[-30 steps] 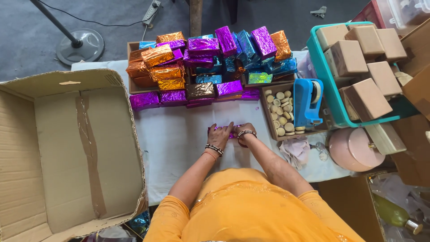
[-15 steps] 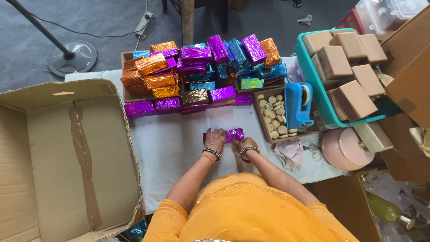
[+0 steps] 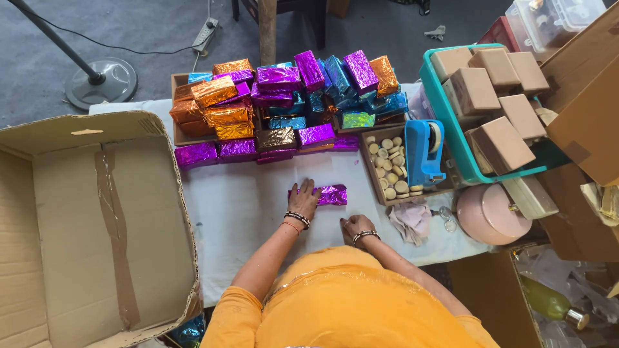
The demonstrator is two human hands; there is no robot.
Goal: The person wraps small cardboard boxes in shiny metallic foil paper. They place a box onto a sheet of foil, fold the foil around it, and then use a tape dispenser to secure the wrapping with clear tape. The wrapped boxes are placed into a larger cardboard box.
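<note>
My left hand [image 3: 304, 199] lies flat with fingers spread on the left end of a purple foil-wrapped bar [image 3: 333, 194], which rests on the white tablecloth [image 3: 245, 206]. My right hand [image 3: 356, 228] rests on the cloth nearer my body, fingers curled, apart from the bar and holding nothing I can make out. Both wrists wear bead bracelets. Behind the bar stands a pile of foil-wrapped bars [image 3: 284, 103] in purple, orange, blue and bronze.
A large open cardboard box [image 3: 90, 225] fills the left. To the right are a blue tape dispenser [image 3: 424, 149], a tray of small round discs [image 3: 390, 169], a teal crate [image 3: 451, 129] of brown blocks, a pink round lid [image 3: 490, 212] and a crumpled cloth [image 3: 410, 220].
The right hand has left the purple bar and drawn back toward my body. The left hand stays on the bar, which now lies flatter and more stretched out.
</note>
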